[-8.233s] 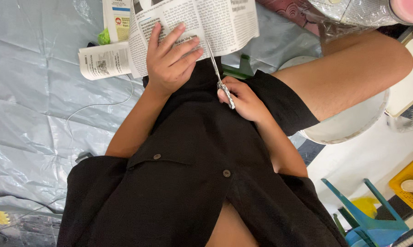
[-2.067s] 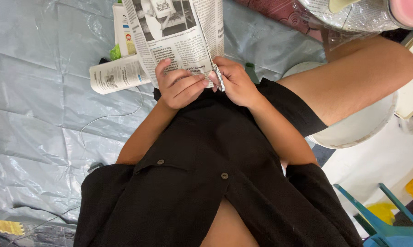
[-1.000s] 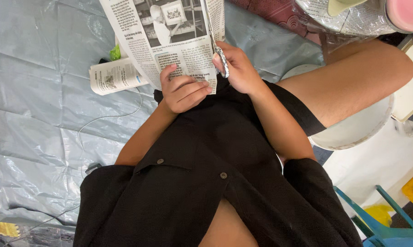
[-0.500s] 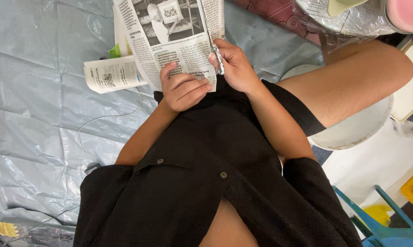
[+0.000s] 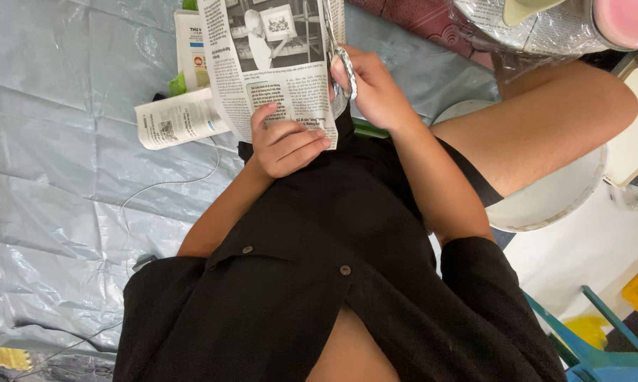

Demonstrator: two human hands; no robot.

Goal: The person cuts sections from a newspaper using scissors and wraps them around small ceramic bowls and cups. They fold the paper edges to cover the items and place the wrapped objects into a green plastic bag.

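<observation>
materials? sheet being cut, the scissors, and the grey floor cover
Newspaper sheet: thin matte newsprint, printed text and photos, bends under the left hand.
Scissors in the right hand: shiny metal loops, probably steel.
Floor cover: glossy grey plastic film, judging by wrinkles and highlights.

Scissors [image 5: 341, 56]: moved from 6 o'clock, below the newspaper [image 5: 276, 64], up its right side toward 12. Right hand [image 5: 375, 88]: risen with them. Left hand [image 5: 287, 141]: dropped from mid-sheet to the bottom edge, pinching it. Newspaper: shifted toward 12 o'clock.
</observation>
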